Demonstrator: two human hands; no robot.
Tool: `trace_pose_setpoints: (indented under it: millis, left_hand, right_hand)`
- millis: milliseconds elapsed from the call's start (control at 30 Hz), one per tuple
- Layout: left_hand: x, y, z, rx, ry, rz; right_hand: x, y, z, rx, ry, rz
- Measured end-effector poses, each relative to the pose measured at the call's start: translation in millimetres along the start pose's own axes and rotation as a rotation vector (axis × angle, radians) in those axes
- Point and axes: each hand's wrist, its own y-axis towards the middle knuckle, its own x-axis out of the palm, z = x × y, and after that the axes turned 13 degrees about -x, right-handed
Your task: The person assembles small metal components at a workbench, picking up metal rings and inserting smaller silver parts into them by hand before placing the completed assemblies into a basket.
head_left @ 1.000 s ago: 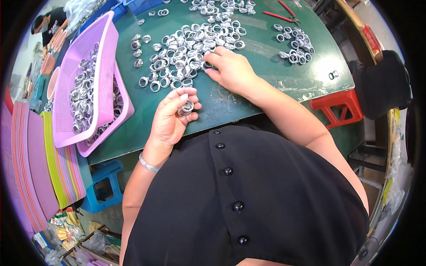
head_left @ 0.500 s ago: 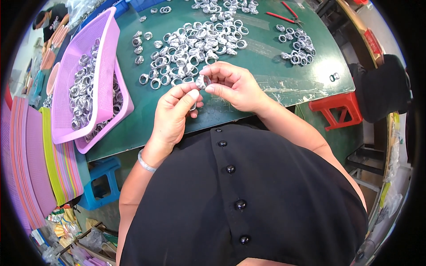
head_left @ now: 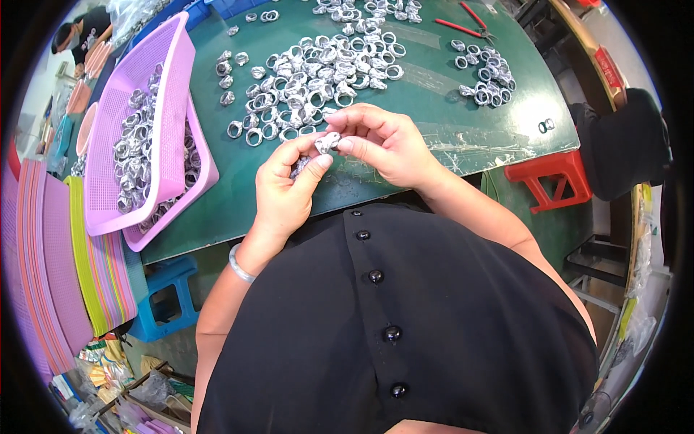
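Between my two hands, above the near edge of the green table (head_left: 405,155), is a silvery metal ring (head_left: 327,142) with a bulky, shaped top. My left hand (head_left: 286,186) pinches it between thumb and fingers, and something else silvery, apparently another ring (head_left: 300,166), shows in the palm. From the other side my right hand (head_left: 387,145) grips the same ring with thumb and forefinger. Just beyond the hands lies a large pile of similar rings (head_left: 318,72).
Two stacked pink baskets (head_left: 185,130) holding rings tilt at the left. A smaller ring group (head_left: 493,79) and red-handled pliers (head_left: 463,27) lie at the far right. A red stool (head_left: 553,181) and a blue stool (head_left: 165,300) stand by the table. Another person (head_left: 85,32) is far left.
The ring has been turned in my fingers, so its broad top now faces up. My left hand has shifted slightly right, and the silvery piece in its palm shows more.
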Motion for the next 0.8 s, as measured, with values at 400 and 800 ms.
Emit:
trace_pose_setpoints:
  millis: [400, 800]
  left_hand:
    - [1, -4, 8, -0.117, -0.16, -0.08]
    - [-4, 0, -9, -0.488, -0.776, -0.292]
  right_hand:
    - [-6, 0, -1, -0.374, -0.454, -0.175]
    - [4, -3, -3, -0.369, -0.456, -0.141]
